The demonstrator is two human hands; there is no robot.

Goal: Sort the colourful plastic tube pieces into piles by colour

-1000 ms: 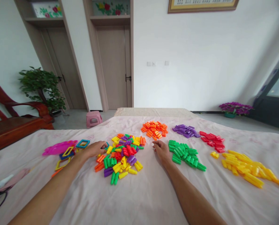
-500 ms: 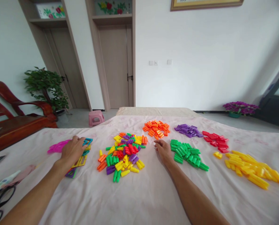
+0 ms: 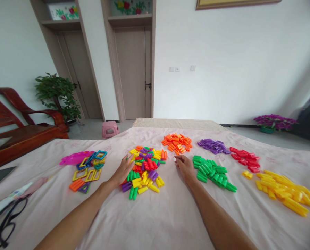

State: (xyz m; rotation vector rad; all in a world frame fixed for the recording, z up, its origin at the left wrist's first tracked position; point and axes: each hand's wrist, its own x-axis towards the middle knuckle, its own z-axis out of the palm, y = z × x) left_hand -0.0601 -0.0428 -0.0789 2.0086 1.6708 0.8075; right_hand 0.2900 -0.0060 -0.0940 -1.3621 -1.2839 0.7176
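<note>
My left hand [image 3: 124, 169] is over the left edge of a mixed-colour pile of plastic pieces [image 3: 147, 166], fingers partly spread; any piece under them is hard to make out. My right hand [image 3: 184, 166] rests on the cloth between that pile and the green pieces [image 3: 209, 170], its fingers curled together, with what is between them hidden. Behind lie orange pieces [image 3: 177, 142] and purple pieces [image 3: 214, 146]. Red pieces [image 3: 245, 159] and yellow pieces [image 3: 287, 189] lie at the right. Orange pieces [image 3: 76, 185] sit beside magnetic frames [image 3: 93, 175] at the left.
A pink item [image 3: 75, 158] lies behind the frames. Black-framed glasses [image 3: 7, 225], a white tube [image 3: 10, 199] and a dark flat device [image 3: 0, 177] are at the left edge. Beyond the cloth-covered table [image 3: 155, 222] stand a pink stool [image 3: 110, 129] and a wooden chair [image 3: 27, 130].
My left hand has moved right, from the magnetic frames to the mixed pile. Orange pieces now show beside the frames, and orange ones at the mixed pile's left edge are gone. The view has shifted slightly.
</note>
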